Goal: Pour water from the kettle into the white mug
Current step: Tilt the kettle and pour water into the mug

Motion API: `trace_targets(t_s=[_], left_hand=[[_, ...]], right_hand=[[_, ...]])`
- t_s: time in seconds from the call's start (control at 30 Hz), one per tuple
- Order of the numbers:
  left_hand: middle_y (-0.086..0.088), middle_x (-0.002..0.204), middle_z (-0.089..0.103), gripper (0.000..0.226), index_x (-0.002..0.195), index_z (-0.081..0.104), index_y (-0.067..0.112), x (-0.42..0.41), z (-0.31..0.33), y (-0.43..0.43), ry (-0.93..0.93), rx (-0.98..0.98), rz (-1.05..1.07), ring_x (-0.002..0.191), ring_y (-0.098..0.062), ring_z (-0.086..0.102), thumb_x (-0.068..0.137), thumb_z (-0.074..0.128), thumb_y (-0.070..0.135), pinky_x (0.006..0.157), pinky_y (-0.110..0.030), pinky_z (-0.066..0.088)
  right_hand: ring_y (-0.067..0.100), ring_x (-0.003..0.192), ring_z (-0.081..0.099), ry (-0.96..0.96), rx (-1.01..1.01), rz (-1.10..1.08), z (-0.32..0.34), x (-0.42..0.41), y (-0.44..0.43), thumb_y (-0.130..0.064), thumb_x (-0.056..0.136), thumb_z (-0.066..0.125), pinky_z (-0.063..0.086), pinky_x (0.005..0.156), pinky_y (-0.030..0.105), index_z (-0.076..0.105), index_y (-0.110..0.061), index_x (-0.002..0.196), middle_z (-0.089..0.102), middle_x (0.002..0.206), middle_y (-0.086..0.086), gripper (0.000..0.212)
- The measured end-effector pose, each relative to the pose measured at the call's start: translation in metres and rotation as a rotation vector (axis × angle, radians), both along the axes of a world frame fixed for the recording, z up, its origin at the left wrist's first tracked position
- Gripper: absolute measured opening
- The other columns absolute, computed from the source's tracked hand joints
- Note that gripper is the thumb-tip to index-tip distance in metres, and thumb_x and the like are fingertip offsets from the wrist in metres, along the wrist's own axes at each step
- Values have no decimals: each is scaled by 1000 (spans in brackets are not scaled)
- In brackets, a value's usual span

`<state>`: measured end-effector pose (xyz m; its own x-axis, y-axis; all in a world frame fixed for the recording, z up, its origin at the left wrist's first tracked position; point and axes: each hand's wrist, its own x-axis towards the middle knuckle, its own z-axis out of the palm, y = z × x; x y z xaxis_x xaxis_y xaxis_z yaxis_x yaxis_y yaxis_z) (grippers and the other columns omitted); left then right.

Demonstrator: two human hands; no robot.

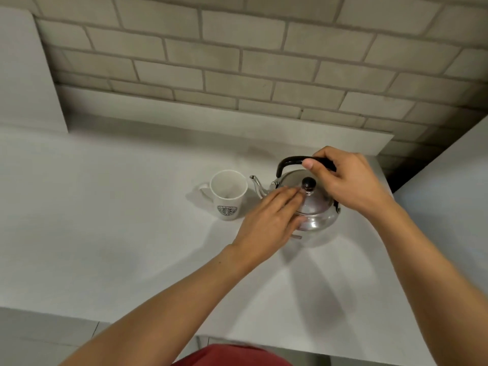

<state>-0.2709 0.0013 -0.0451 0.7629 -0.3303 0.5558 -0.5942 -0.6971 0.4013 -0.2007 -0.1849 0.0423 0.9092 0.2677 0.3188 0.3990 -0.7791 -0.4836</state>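
Kettle (310, 204), steel with a black arched handle (290, 161) and a black lid knob (309, 184), is sitting on the white counter (118, 207), toward its right end, spout (255, 184) pointing left. White mug (228, 194) is standing upright just beside the spout, apart from it, handle turned left, a round green logo facing me; I am seeing nothing in the visible part of its interior. I am noting the right hand (348, 180) curling around the right part of the kettle handle, thumb lying along the top, fingers wrapping under it. Left hand (272, 220) is lying flat with fingers together and extended, fingertips (295, 192) resting on the lid next to the knob, not pinching anything. Kettle base is appearing level on the counter. Brick wall (237, 48) is running behind the counter, and a red garment (232, 356) is showing at the bottom edge.
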Motion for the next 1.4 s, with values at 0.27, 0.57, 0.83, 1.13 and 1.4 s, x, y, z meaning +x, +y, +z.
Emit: trace_targets(t_s=[0.27,0.57,0.83,1.13,1.4], left_hand=[[-16,139,64,43,137,63,0,-11,11,4,19,-101,54,131,-35,58,101,66,25,107,-46,50],[-16,141,63,42,137,63,-2,-10,23,6,55,-328,129,130,-33,59,101,67,19,112,-41,44],[-14,136,65,40,133,67,1,-5,20,3,36,-490,186,124,-29,61,98,72,17,111,-31,44],[-10,137,65,41,137,65,4,-2,21,0,52,-559,193,126,-27,60,99,70,20,110,-34,47],[-6,137,66,40,136,65,7,0,25,-6,50,-591,183,125,-25,60,100,69,24,109,-29,46]], right_hand=[[-9,69,61,-10,-92,79,35,-7,23,-49,101,62,38,58,6,77,-22,107,65,68,-17,32],[10,66,61,-36,-362,238,81,9,67,-52,101,57,51,69,35,79,-19,113,73,74,-2,42],[22,89,68,35,-514,285,102,14,95,-53,101,57,57,80,43,80,-21,118,80,87,3,43],[28,88,67,61,-600,302,114,15,113,-53,102,58,52,71,38,81,-22,112,77,82,8,40],[29,85,70,51,-651,309,124,11,116,-55,101,59,59,77,45,80,-20,113,77,80,6,43]])
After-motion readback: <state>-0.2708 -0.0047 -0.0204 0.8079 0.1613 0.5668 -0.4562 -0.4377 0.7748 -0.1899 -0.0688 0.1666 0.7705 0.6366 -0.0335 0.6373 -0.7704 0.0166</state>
